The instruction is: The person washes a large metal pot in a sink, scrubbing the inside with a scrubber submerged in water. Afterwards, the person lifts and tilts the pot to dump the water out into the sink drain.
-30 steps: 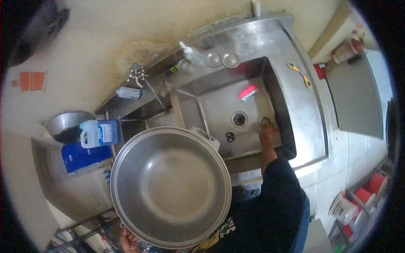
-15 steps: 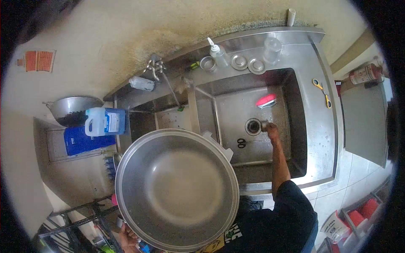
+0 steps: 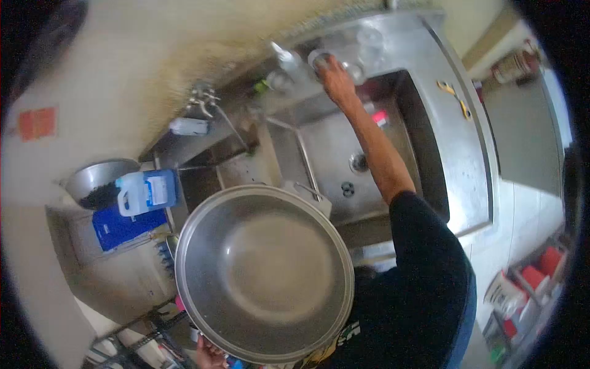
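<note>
A large round metal pot fills the lower middle, its inside bare. My left hand is at its lower left rim, fingers curled against the edge and partly hidden by it. My right hand reaches across the sink to the back ledge, fingers down and closed over a small round metal piece at the left lid's place; blur hides what exactly they hold. Just right of it lies a round metal lid. A squeeze bottle stands to its left. Black-handled scissors and a red brush lie in the basin.
A tap and a white bottle are at the back left. A blue-liquid jug stands beside a metal bowl. Yellow scissors lie on the right counter. Buckets sit at the lower right.
My right hand has left the sink floor near the drain, where it held a small round metal thing, and moved up to the back ledge. My left hand stays at the pot's rim.
</note>
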Demonstrator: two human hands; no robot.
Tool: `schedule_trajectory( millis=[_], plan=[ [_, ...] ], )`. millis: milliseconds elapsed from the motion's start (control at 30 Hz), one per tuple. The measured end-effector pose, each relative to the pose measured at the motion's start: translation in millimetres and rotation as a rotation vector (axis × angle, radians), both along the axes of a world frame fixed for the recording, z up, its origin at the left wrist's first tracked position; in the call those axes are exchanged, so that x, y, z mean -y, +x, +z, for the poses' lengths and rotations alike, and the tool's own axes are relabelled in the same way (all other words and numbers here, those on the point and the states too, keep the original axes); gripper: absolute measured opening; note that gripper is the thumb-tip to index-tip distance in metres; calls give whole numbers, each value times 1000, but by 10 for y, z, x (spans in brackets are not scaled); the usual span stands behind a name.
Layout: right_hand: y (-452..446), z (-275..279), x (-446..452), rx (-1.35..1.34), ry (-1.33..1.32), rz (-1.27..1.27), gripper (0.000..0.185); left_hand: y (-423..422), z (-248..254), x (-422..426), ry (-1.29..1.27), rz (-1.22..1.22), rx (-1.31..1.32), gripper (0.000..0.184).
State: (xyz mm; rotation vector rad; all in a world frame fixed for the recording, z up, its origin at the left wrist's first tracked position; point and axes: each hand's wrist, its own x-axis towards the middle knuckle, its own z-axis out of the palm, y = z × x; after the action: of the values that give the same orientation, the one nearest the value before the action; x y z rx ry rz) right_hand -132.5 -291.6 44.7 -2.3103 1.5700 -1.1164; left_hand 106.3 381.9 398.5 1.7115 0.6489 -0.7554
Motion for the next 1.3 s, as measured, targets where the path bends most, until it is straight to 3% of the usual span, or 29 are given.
schedule_trajectory(
  millis=[67,133,200,233,267,333,367,400,433,467,533,567,633,733,833,900,933,1000,1033,1100,1133,1200,1233,1300],
  plan=[
    [-207,95,-201,2,3,-13,27,170,-82,-259,-11,-59,-25,32],
    [-334,88,-442,204,175,-37,27,214,-119,-314,-73,-138,-8,34],
    [-517,-415,-761,329,136,-238,29,264,-129,-309,-76,-122,-51,34],
    [-613,-725,-869,217,300,-339,33,267,-140,-309,-89,-112,-79,34],
    [-728,-1095,-1008,100,468,-440,37,135,-121,-312,252,-69,208,42],
    [-988,-2008,-1151,-52,578,-356,48,81,-188,-166,288,25,224,42],
    [-1141,-2192,-1187,-54,586,-350,48,66,-211,-108,315,113,247,42],
    [-1246,-2337,-1207,-254,515,-304,51,155,-211,-323,321,116,255,42],
    [-1252,-2437,-1181,-442,434,-260,55,321,-213,-598,125,-57,104,43],
    [-1227,-2426,-1126,-425,434,-266,55,486,-216,-870,-61,-243,-46,45],
    [-1274,-2333,-939,-620,579,-187,53,414,-260,-628,80,-184,14,45],
    [-1295,-2539,-887,-608,574,-201,53,369,-270,-509,166,-157,46,45],
    [-1409,-3288,-874,-627,221,-217,51,306,-289,-318,276,-147,75,45],
    [-1496,-3091,-963,-826,328,-175,51,269,-315,-198,341,-144,87,46],
    [-1514,-2629,-1143,-806,511,-130,49,280,-327,-189,374,-142,98,46],
    [-1507,-2164,-1221,-397,1010,-82,49,270,-311,-213,395,-134,100,46],
    [-1572,-2299,-1334,-409,1012,-75,49,258,-326,-216,405,-129,100,46],
    [-1741,-2542,-1480,1225,1406,72,49,229,-361,-243,422,-119,98,46],
    [-1784,-2342,-1653,1465,1490,64,51,224,-357,-267,432,-115,100,46],
    [-1950,-2726,-1509,32,1433,302,49,219,-360,-303,446,-115,102,47],
    [-1938,-2464,-1533,30,1421,301,49,221,-367,-314,453,-115,101,47],
    [-1889,-1898,-1732,259,1732,62,46,211,-356,-360,471,-110,101,47],
    [-1879,-1816,-1742,251,1722,67,46,196,-370,-395,477,-110,98,47],
    [-1904,-1699,-1787,92,1496,321,44,170,-363,-386,493,-112,98,47]
  ],
)
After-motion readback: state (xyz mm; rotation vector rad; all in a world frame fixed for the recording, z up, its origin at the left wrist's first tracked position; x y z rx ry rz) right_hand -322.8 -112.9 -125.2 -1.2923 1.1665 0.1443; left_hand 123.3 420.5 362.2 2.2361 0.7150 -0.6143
